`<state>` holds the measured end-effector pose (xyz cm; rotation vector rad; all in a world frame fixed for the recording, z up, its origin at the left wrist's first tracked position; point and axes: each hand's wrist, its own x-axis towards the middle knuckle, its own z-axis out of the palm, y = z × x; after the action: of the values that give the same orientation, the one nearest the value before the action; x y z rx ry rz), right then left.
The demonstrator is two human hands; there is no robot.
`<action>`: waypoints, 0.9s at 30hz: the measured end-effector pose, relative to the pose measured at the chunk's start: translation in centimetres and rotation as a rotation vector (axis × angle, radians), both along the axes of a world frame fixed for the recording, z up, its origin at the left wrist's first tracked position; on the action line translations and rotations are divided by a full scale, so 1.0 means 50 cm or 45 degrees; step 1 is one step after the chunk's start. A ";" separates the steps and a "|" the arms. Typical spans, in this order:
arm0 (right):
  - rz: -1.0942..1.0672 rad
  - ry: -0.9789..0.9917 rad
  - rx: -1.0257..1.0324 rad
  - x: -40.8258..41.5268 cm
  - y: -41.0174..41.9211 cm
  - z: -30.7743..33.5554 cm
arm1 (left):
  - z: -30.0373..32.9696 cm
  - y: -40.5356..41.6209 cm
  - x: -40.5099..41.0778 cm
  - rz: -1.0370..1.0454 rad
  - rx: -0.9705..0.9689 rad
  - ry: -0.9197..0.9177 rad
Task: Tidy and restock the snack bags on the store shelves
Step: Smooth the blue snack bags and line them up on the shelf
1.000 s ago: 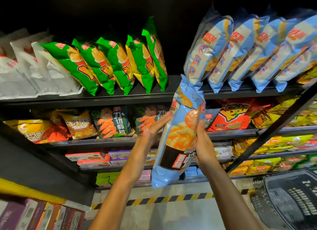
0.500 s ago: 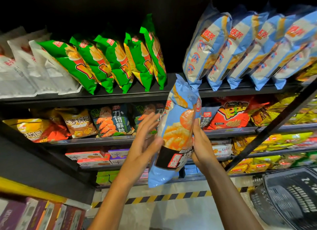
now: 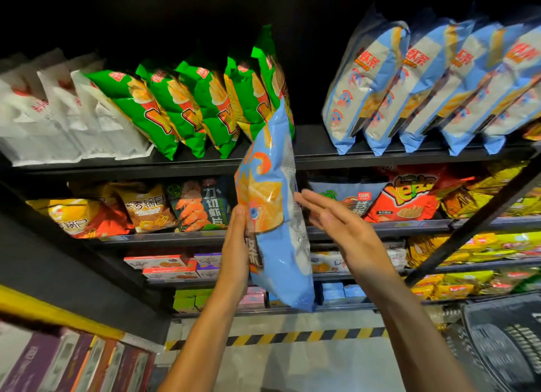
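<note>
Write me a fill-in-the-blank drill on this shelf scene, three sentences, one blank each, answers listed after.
1. The blue snack bag is held up between ____ hands.
2. On the top shelf, the gap lies between the green bags and the row of ____ bags.
3. The right hand has its fingers ____ rather than curled, as does the left hand.

Answers: two; blue; straight
</note>
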<state>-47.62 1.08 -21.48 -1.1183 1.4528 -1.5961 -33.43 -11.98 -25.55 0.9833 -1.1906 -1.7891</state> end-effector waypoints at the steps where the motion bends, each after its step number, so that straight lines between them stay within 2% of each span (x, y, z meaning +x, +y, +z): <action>1: 0.036 0.025 -0.015 0.004 0.001 -0.001 | 0.000 0.000 -0.002 -0.009 0.054 0.006; 5: 0.061 0.053 -0.069 0.018 -0.003 -0.017 | -0.011 -0.008 -0.004 -0.032 0.128 -0.028; 15: 0.049 -0.052 -0.040 0.011 -0.007 -0.031 | -0.026 -0.016 -0.004 -0.078 0.068 0.054; 19: 0.036 -0.105 -0.031 0.016 -0.011 -0.032 | -0.009 -0.002 -0.003 -0.002 -0.135 0.005; 22: 0.203 -0.093 0.058 0.020 -0.015 -0.031 | 0.012 0.020 -0.002 0.003 -0.361 -0.061; 24: 0.233 -0.025 0.109 0.023 -0.013 -0.026 | 0.019 0.026 0.004 -0.054 -0.416 -0.040; 27: 0.055 0.066 0.037 0.007 -0.005 -0.026 | 0.032 0.019 0.027 -0.269 -0.444 -0.025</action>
<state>-47.28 0.82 -22.76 -1.1743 1.4710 -1.5221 -32.10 -11.05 -23.94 0.6942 -1.6028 -1.6526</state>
